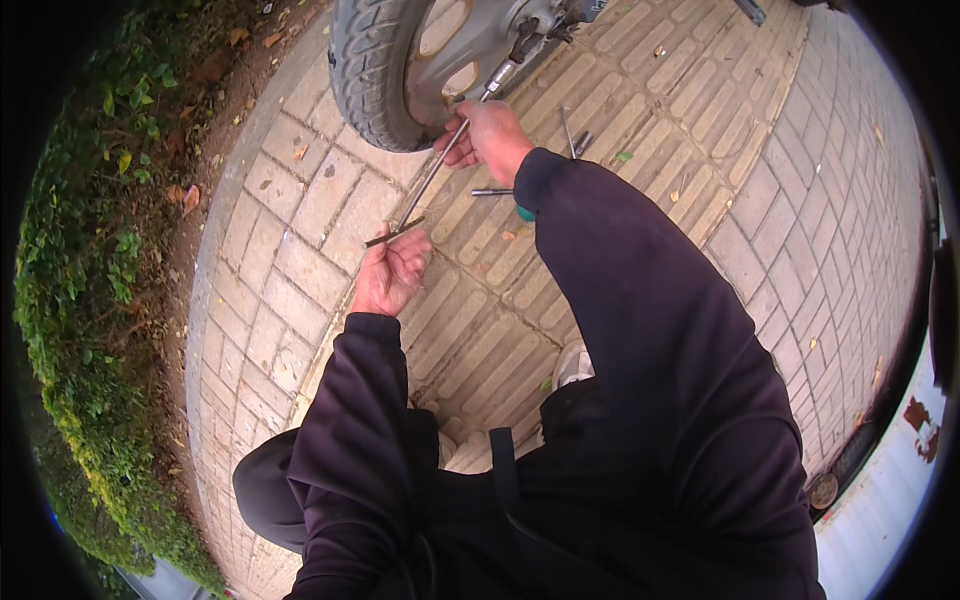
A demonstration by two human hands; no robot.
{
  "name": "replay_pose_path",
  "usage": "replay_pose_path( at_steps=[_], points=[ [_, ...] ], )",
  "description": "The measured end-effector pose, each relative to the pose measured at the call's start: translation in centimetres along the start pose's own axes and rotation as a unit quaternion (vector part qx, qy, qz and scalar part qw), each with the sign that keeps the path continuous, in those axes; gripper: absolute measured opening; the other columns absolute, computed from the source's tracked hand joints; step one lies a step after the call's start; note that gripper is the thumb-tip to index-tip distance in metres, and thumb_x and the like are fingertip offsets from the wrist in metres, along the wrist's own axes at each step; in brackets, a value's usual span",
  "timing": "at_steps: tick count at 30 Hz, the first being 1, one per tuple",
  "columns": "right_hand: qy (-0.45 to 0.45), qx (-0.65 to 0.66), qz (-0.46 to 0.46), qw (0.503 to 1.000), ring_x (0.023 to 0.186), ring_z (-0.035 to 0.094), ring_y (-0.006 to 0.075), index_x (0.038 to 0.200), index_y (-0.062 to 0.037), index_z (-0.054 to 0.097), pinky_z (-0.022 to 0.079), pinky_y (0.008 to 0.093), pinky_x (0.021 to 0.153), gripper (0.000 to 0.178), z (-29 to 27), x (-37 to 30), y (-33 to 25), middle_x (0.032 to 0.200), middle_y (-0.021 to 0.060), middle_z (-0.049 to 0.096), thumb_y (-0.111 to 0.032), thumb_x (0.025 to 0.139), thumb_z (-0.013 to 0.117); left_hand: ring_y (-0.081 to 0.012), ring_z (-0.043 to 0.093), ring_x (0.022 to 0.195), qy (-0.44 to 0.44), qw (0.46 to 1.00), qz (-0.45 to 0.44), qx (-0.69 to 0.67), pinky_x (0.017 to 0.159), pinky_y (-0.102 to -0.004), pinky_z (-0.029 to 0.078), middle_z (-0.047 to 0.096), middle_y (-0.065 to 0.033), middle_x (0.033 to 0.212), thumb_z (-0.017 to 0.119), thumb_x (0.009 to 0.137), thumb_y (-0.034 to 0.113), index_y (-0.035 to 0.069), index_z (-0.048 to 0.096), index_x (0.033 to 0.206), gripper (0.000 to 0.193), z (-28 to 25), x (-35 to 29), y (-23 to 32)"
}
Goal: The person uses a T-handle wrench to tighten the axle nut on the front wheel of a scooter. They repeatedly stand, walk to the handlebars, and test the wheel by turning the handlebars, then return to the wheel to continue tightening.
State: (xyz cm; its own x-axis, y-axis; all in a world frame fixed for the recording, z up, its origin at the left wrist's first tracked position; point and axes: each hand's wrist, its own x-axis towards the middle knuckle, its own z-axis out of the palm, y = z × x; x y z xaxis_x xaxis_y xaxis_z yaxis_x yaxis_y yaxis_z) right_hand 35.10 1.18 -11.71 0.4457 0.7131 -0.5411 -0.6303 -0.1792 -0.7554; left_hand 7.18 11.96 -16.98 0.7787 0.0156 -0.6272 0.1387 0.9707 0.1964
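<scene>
T-handle wrench (431,181) is slanting across the paving (330,205), its bright socket end pointing up toward dark metal parts (526,42) beside a grey wheel (430,75); whether the socket is seating on anything, cannot tell. Right hand (486,137) is closing loosely around the upper shaft, near the treaded tyre (368,75). Left hand (394,272), palm up, is touching the crossbar at the lower end, fingers half curled; cannot tell whether it is gripping.

Markings: pale marks are showing on a grey part (592,9) at the top edge (too small to be read). No other writing is showing legibly.

Loose tools are lying beyond the right wrist: a dark rod (490,192), a short socket piece (583,143), a thin rod (567,128). Something green (525,214) is peeking out beside the dark sleeve (640,270). Hedge (85,330) is running along the left.
</scene>
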Motion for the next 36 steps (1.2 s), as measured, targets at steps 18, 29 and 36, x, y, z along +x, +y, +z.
replay_pose_path(
  at_steps=[18,29,36],
  points=[
    [0.008,0.018,0.008,1.0,0.07,0.07,0.0243,0.099,-0.0007,0.058,0.061,0.0408,0.068,0.034,0.2,-0.1,-0.1,0.089,0.0201,0.073,-0.031,0.108,0.045,-0.0272,0.074,0.091,0.074,0.997,0.005,0.038,0.068,-0.0313,0.057,0.073,-0.0188,0.11,0.06,0.104,0.044,-0.002,0.062,0.126,0.051,-0.9,0.4,-0.6],
    [0.031,0.001,-0.005,1.0,0.066,0.069,0.0255,0.095,0.0001,0.058,0.06,0.0414,0.064,0.035,0.3,-0.1,0.0,0.085,0.0192,0.072,-0.031,0.107,0.046,-0.0303,0.072,0.107,0.248,0.384,0.51,0.729,0.09,-0.0372,0.057,0.072,-0.0162,0.122,0.067,0.089,-0.003,0.003,0.065,0.123,0.035,1.8,0.2,-3.6],
    [0.011,0.012,-0.008,1.0,0.066,0.068,0.0251,0.099,0.0003,0.057,0.061,0.0422,0.068,0.035,0.2,-0.3,-0.2,0.09,0.0212,0.073,-0.031,0.108,0.043,-0.0283,0.075,0.094,0.045,0.997,0.027,0.052,0.072,-0.0332,0.058,0.073,-0.0224,0.114,0.056,0.104,0.042,-0.008,0.063,0.124,0.054,-0.2,-0.2,-0.9]
  ],
)
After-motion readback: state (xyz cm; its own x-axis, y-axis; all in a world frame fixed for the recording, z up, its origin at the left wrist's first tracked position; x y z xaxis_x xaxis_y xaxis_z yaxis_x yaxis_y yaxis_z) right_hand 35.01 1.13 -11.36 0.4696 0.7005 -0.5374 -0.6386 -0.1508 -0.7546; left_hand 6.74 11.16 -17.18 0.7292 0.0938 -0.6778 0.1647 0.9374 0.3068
